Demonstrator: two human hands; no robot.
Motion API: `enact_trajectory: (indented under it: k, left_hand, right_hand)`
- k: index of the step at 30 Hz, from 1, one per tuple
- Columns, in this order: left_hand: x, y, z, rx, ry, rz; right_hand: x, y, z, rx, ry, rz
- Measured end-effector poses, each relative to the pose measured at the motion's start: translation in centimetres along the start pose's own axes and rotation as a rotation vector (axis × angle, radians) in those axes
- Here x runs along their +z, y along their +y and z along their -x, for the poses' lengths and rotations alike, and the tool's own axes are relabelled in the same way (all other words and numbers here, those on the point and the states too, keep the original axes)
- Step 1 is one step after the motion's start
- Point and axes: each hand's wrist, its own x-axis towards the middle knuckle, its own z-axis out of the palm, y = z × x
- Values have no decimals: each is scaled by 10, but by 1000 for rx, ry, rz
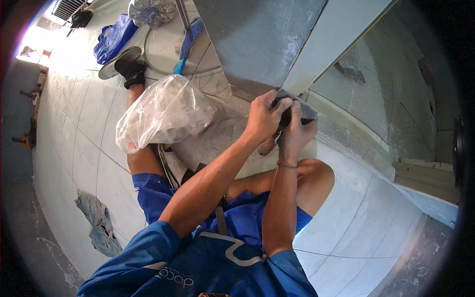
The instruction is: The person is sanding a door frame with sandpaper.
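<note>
Both my hands are raised together at the bottom corner of the grey wall slab (257, 44). They grip a small dark grey flat piece (308, 112), whose right edge sticks out past my fingers. My left hand (263, 116) has its thumb and fingers closed on the piece's left side. On the other side, my right hand (298, 132) pinches it with the thumb up front. My fingers cover most of the piece, so its full shape and what lies behind it are hidden. A brown object (267, 146) shows partly below my wrists.
By my left leg sits a clear plastic bag (166, 111) with pale contents. Farther off lie a blue bag (115, 39), a blue broom (192, 37) and another clear bag (152, 11). A grey cloth (97, 220) is on the tiled floor. A raised ledge (354, 133) runs to my right.
</note>
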Motion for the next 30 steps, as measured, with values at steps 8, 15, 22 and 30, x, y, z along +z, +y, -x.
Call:
enact_trajectory:
  k: [8, 15, 22, 30]
  left_hand:
    - [3, 8, -3, -24, -38, -101]
    - [3, 12, -2, -17, 11, 27]
    - [-2, 0, -1, -48, 30, 98]
    - [-5, 7, -4, 7, -3, -40]
  right_hand:
    - [-4, 1, -4, 11, -9, -59]
    - [0, -13, -3, -10, -19, -70]
    - [5, 4, 0, -16, -57, -84]
    - [4, -5, -1, -27, -12, -22]
